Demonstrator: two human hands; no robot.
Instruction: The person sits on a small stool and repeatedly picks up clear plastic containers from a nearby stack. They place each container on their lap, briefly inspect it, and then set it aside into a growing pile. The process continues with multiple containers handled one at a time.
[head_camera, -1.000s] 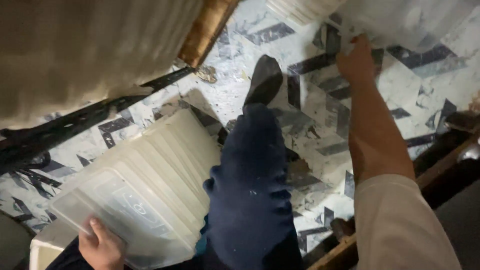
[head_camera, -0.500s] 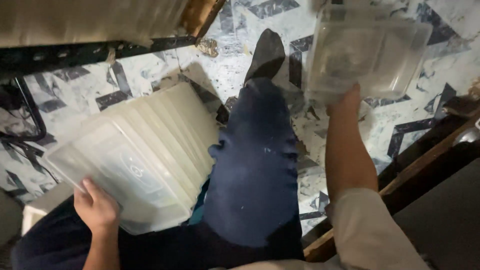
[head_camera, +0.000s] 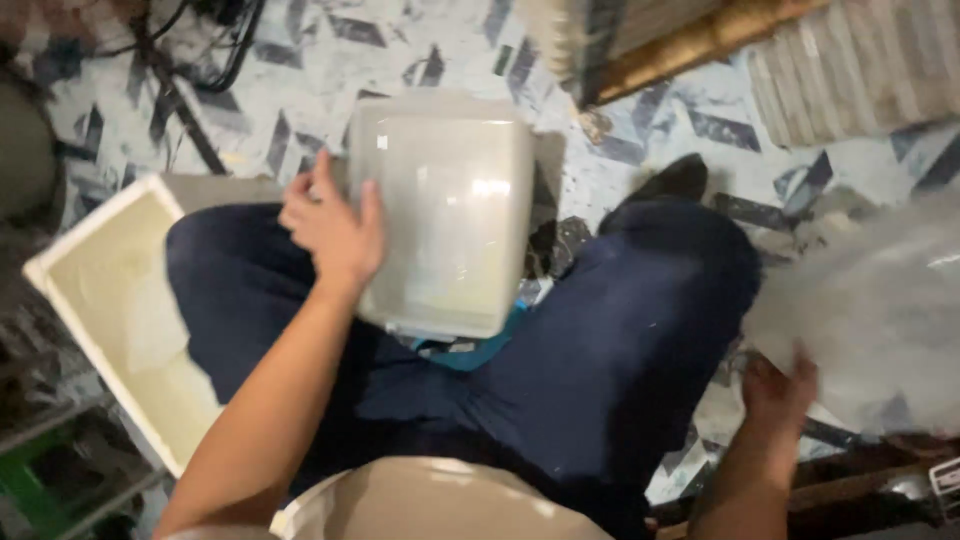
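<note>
A: How are the arms posed?

B: The left hand (head_camera: 335, 228) reaches forward over the lap, fingers spread and curled onto the left edge of a translucent plastic container (head_camera: 445, 215). The right hand (head_camera: 778, 390) is lower right, fingers up, gripping the near edge of a blurred translucent plastic tub (head_camera: 875, 320).

A: Where does the container lie?

B: Above the knees in dark blue trousers (head_camera: 600, 340), over the patterned floor (head_camera: 300, 80); it appears empty. A white open box (head_camera: 110, 290), also empty, stands left of the left leg.
</note>
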